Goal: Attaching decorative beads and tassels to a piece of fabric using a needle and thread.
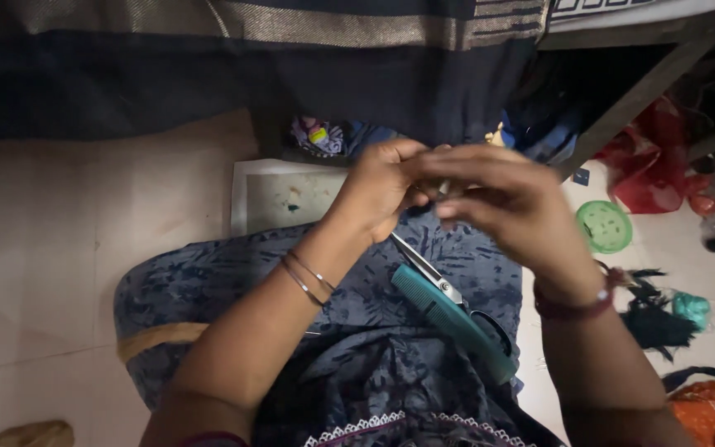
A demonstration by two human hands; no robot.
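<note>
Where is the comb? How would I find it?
Look at the blue patterned cloth over the person's lap. Below the right hand, the comb lies slanted beside the scissors. It is the only teal, toothed thing there; the scissors are shiny metal.

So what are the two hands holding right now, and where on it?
Cannot be told: left hand and right hand pinch something tiny between their fingertips, hidden from view.

Both forearms reach in from near edge. Left hand point(378, 194) and right hand point(506, 203) meet at centre, fingers point(448, 178) curled and pinched together, touching.
</note>
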